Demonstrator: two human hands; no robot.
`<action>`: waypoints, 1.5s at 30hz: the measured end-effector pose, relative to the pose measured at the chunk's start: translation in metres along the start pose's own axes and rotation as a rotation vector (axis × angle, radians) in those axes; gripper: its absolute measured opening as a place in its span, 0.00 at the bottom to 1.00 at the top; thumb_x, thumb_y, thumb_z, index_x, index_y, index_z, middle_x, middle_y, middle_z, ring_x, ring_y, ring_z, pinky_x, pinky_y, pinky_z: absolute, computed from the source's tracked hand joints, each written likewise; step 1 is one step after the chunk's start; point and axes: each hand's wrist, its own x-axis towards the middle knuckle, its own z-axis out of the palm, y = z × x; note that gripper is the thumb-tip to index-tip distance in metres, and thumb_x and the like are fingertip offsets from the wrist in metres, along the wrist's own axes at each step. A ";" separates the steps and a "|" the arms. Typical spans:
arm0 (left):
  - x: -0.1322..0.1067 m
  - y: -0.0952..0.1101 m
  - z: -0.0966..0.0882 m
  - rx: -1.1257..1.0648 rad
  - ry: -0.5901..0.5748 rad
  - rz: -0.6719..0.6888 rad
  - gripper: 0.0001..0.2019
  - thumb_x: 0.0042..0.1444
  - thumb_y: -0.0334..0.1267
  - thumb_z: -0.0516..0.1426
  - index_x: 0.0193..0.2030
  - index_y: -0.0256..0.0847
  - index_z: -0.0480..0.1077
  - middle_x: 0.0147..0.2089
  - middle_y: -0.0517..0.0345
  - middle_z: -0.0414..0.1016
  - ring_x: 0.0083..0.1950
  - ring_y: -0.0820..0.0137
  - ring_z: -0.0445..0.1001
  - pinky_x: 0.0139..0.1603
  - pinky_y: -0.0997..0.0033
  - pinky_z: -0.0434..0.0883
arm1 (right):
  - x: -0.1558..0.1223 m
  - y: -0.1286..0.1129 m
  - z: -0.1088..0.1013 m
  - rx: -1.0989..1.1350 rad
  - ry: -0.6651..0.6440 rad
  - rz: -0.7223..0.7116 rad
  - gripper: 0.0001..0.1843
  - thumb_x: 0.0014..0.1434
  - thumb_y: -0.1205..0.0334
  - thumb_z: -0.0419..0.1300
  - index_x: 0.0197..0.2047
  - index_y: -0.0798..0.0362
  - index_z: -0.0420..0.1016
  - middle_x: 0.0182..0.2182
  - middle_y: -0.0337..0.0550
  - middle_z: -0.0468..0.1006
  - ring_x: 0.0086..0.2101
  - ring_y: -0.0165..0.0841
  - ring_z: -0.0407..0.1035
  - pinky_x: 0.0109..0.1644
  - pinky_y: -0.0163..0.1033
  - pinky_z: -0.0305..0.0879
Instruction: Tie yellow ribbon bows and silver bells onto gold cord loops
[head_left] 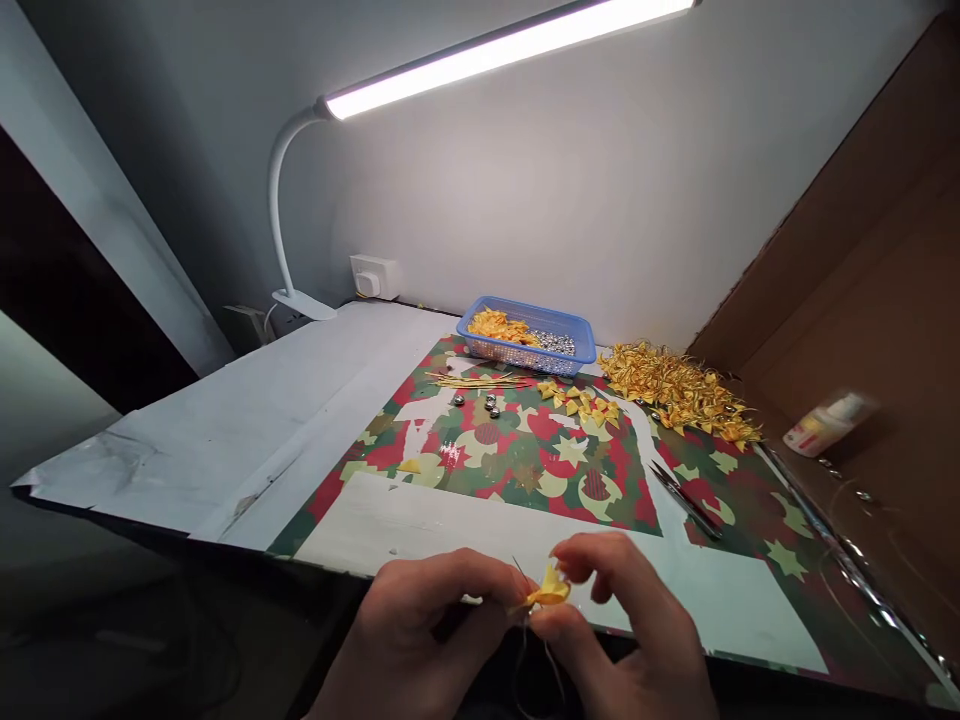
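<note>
Low in the head view, both hands meet over the table's near edge around a small yellow ribbon bow point(549, 590). My left hand point(420, 640) is closed, pinching the bow from the left, with a thin needle point(519, 572) sticking up beside its fingers. My right hand point(622, 630) pinches the bow from the right between thumb and forefinger. A fine thread point(551, 665) hangs below the bow.
A blue basket point(577, 352) holds yellow bows and silver bells. A heap of finished gold bows point(675, 385) lies to its right, a few bows point(581, 400) and bells point(487, 403) on the patterned paper point(525, 460). Scissors point(686, 500), glue bottle point(821, 422), desk lamp point(300, 200).
</note>
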 end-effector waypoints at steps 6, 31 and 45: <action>0.006 -0.006 -0.004 0.270 -0.144 0.162 0.10 0.60 0.27 0.59 0.31 0.45 0.77 0.28 0.64 0.83 0.26 0.73 0.77 0.30 0.80 0.72 | 0.041 -0.006 -0.024 -0.068 -0.511 -0.124 0.08 0.66 0.63 0.58 0.35 0.49 0.76 0.30 0.36 0.76 0.30 0.28 0.70 0.34 0.31 0.66; 0.018 0.006 -0.006 -0.655 -0.400 -0.371 0.09 0.53 0.27 0.69 0.29 0.38 0.74 0.29 0.59 0.85 0.30 0.75 0.79 0.36 0.78 0.74 | 0.123 0.027 -0.012 0.784 -0.119 0.497 0.23 0.45 0.56 0.76 0.31 0.51 0.65 0.28 0.29 0.71 0.21 0.18 0.61 0.29 0.27 0.72; 0.015 0.011 -0.008 -0.631 -0.377 -0.322 0.07 0.55 0.27 0.67 0.38 0.41 0.76 0.29 0.63 0.83 0.31 0.76 0.77 0.37 0.79 0.73 | 0.120 0.050 -0.039 0.542 0.061 0.312 0.16 0.56 0.59 0.72 0.39 0.48 0.68 0.25 0.24 0.70 0.19 0.19 0.59 0.35 0.32 0.73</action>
